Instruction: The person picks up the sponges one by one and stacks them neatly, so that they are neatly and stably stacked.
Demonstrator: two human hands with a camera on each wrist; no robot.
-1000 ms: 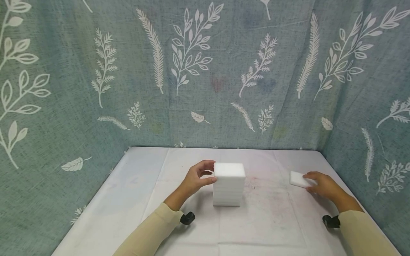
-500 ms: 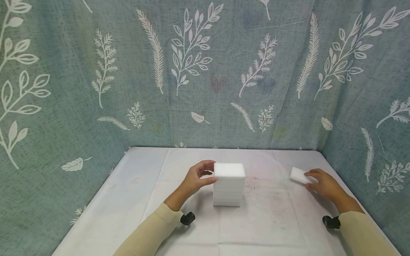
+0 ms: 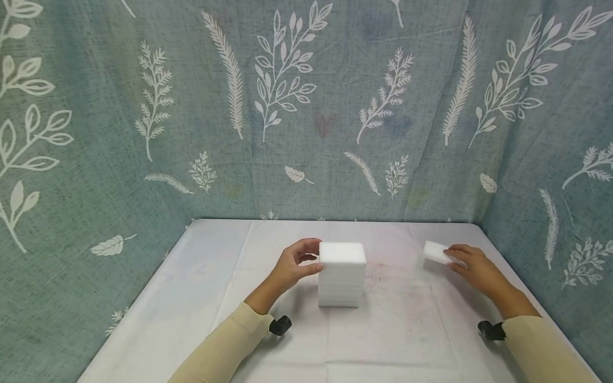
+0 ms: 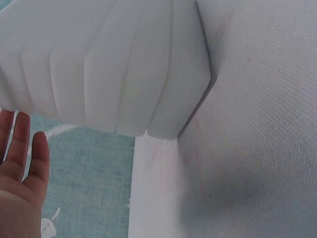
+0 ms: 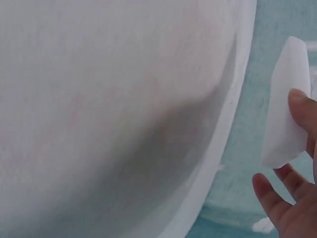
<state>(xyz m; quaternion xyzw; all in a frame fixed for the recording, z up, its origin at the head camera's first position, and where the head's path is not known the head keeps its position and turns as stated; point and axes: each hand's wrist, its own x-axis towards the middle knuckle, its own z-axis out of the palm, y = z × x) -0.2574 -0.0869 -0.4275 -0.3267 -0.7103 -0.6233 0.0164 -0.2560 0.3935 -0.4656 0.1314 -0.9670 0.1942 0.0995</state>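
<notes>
A neat stack of white sponges (image 3: 341, 276) stands upright on the white-covered table, its layers visible as seams in the left wrist view. My left hand (image 3: 293, 260) is at the upper left side of the stack, with thumb and index fingertips touching its edges. In the left wrist view, the other fingers (image 4: 38, 158) look nearly straight. To the right, my right hand (image 3: 474, 264) pinches one white sponge (image 3: 436, 252) between thumb and fingers, tilted and raised off the table. The right wrist view shows the thumb on that sponge's (image 5: 285, 114) broad face.
The table (image 3: 268, 340) is covered with a creased white cloth bearing faint pink stains. Green-blue curtains (image 3: 325, 106) printed with white leaves enclose the back and both sides. A dark device (image 3: 280, 325) is worn at each wrist.
My right hand has lifted the single sponge from the table and carried it slightly left. My left hand and the stack stay where they were.
</notes>
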